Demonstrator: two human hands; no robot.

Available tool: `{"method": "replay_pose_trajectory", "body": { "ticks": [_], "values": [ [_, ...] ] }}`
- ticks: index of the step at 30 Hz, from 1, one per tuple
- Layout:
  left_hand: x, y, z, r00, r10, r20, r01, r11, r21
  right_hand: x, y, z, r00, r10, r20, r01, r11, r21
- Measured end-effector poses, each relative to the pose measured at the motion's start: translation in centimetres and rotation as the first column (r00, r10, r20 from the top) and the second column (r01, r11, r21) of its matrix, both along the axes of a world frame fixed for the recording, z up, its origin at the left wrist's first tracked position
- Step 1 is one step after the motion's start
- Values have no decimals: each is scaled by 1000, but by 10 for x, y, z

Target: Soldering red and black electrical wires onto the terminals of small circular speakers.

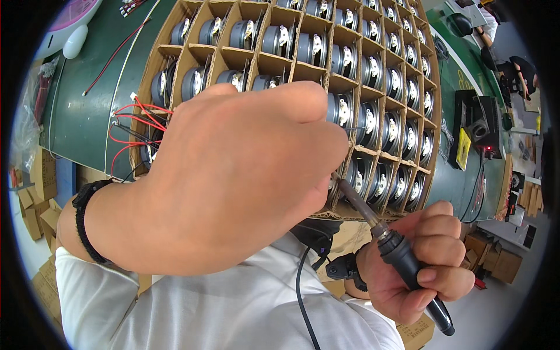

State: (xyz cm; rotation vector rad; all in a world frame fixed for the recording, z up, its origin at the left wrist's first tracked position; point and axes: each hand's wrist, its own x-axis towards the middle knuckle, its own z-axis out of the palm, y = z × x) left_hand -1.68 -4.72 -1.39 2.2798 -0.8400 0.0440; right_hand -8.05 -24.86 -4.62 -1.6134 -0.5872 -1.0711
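My left hand (233, 175) fills the middle of the view, fingers curled, held close over the near edge of a cardboard divider box (230, 58). What it grips is hidden beneath it. My right hand (426, 256) is closed around the black handle of a soldering iron (402, 256); the iron's metal tip (350, 195) points up-left and disappears under my left hand. The box's cells hold several round grey speaker units (344, 111) with metal backs. Red and black wires (137, 125) stick out from the box's left side.
The box lies on a dark green workbench (87, 111). A white and pink object (70, 20) sits at top left. Black equipment with a red light (478, 125) stands to the right. Cardboard cartons (35, 198) are stacked on the floor. Another person (519, 73) is at the far right.
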Motion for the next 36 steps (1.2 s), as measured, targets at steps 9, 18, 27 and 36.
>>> {"method": "replay_pose_trajectory", "body": {
  "ticks": [9, 18, 27, 36],
  "values": [
    [0, 0, 1, 1000, 8, 20, -9, 999, 38, 1, 3, -1, 1000, 17, 22, -18, 999, 37],
    [-2, -2, 3, 1000, 15, 16, -16, 998, 65, 2, 4, -2, 999, 16, 39, -19, 997, 72],
    [-2, -2, 4, 1000, 9, 9, -10, 996, 86, 2, 7, -3, 1000, 3, 28, -6, 994, 106],
    [-2, -1, 4, 1000, 11, 17, -12, 996, 91, 4, -10, 10, 976, -216, -19, 199, 858, 474]
  ]
}}
